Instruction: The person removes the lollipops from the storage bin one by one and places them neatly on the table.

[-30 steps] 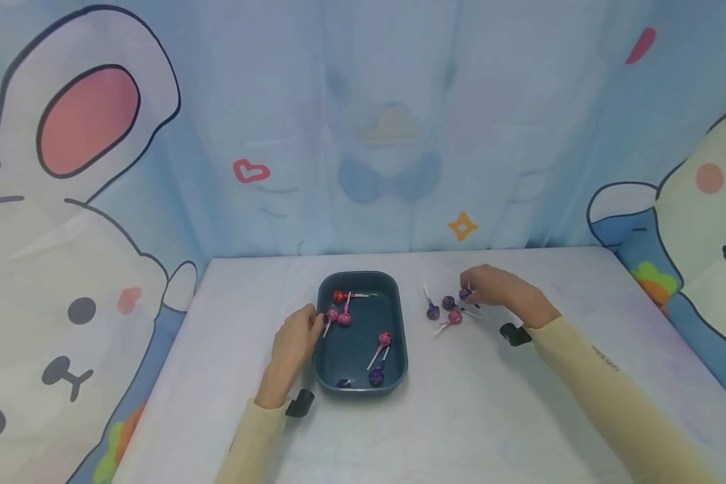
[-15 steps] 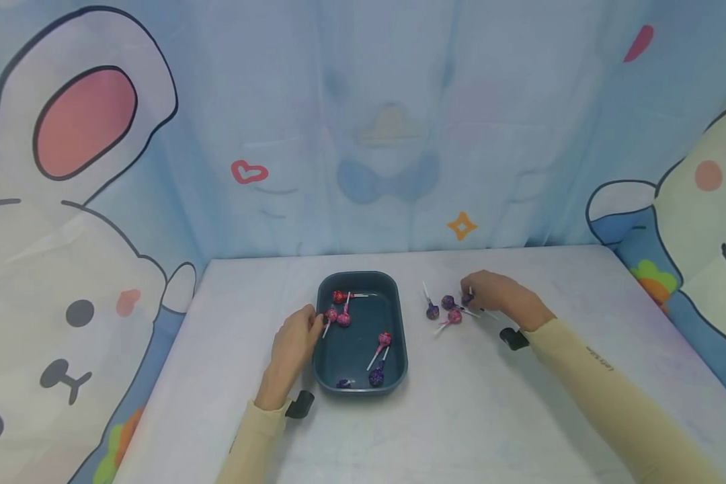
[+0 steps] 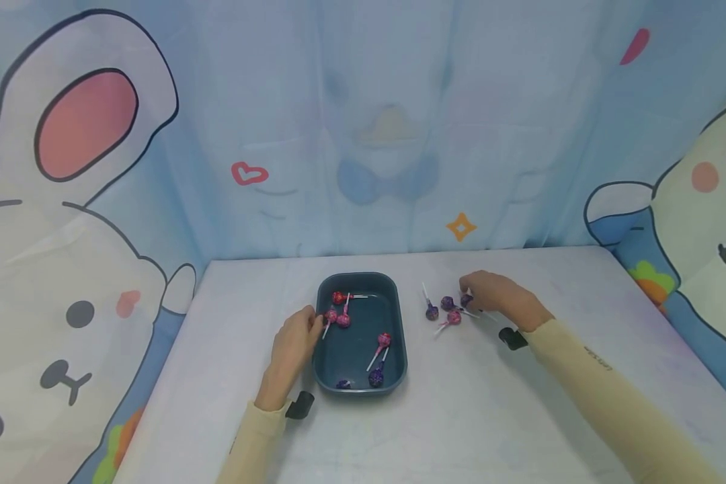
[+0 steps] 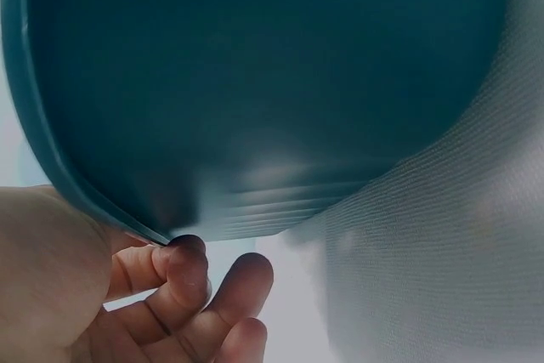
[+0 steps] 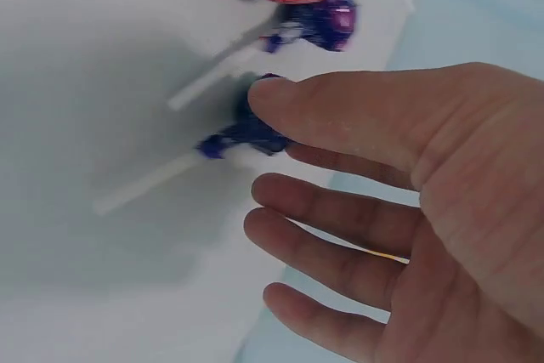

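Observation:
My left hand (image 3: 294,341) pinches the left rim of a dark teal tray (image 3: 406,363). In the left wrist view its fingertips (image 4: 189,252) curl at the tray's edge. Inside the tray lie several lollipops, among them a red one (image 3: 339,297), a pink one (image 3: 384,340) and a purple one (image 3: 376,378). To the right of the tray, my right hand (image 3: 499,294) pinches the head of a purple lollipop (image 5: 255,125) between thumb and index finger. Its white stick points away from the palm; the other fingers are loosely spread.
Beside the right hand, a pink lollipop (image 3: 454,317) and a purple lollipop (image 3: 448,303) lie close together on the white tabletop (image 3: 460,417). Another purple lollipop (image 3: 432,312) lies nearer the tray. A printed curtain (image 3: 387,134) hangs behind the table.
The purple lollipop at my right fingertips has shifted slightly, its stick now showing toward the lower right. My right hand dipped slightly. The left hand and tray stay put.

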The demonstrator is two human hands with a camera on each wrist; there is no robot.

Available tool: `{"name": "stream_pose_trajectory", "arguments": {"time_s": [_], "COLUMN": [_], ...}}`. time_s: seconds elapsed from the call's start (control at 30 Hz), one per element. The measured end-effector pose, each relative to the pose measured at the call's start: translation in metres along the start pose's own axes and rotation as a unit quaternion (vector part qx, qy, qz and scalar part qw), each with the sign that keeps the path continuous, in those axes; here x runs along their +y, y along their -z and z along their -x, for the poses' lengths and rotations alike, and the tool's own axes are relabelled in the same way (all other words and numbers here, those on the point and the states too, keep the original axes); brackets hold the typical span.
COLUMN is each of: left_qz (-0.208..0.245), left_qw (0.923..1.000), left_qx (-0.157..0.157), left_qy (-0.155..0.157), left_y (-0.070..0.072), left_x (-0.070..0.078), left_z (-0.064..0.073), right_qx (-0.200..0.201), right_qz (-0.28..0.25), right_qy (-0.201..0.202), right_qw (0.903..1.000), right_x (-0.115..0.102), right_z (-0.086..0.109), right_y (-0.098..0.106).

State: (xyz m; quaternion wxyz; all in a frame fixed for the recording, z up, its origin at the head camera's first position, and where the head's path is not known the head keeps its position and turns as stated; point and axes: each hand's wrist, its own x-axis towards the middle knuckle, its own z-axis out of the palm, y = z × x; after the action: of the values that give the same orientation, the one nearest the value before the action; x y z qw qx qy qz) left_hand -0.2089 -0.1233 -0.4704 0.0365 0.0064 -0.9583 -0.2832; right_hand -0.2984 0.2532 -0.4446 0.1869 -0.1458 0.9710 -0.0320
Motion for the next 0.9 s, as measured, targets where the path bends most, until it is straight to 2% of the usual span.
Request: {"name": "stream_pose_trajectory", "arguments": {"time_s": [0.23,0.4,0.5,0.9], "left_qz": [0.002,0.003,0.003,0.005], "left_qw": [1.0000,1.0000,1.0000,1.0000], "left_qx": [-0.001,0.000,-0.002,0.001], "left_qy": [0.000,-0.003,-0.003,0.001], "left_y": [0.000,0.000,0.000,0.000], "left_x": [0.000,-0.001,-0.001,0.000], "left_z": [0.001,0.002,0.002,0.001], "right_qx": [0.040,0.072,0.082,0.106], "right_qz": [0.008,0.033,0.048,0.072], "right_qy": [0.006,0.038,0.059,0.084], "right_qw": [0.9991,0.9961,0.9937,0.9882], "right_x": [-0.011,-0.024,-0.034,-0.077], "right_z": [0.007,0.012,0.015,0.013], "right_y": [0.017,0.028,0.033,0.043]}}
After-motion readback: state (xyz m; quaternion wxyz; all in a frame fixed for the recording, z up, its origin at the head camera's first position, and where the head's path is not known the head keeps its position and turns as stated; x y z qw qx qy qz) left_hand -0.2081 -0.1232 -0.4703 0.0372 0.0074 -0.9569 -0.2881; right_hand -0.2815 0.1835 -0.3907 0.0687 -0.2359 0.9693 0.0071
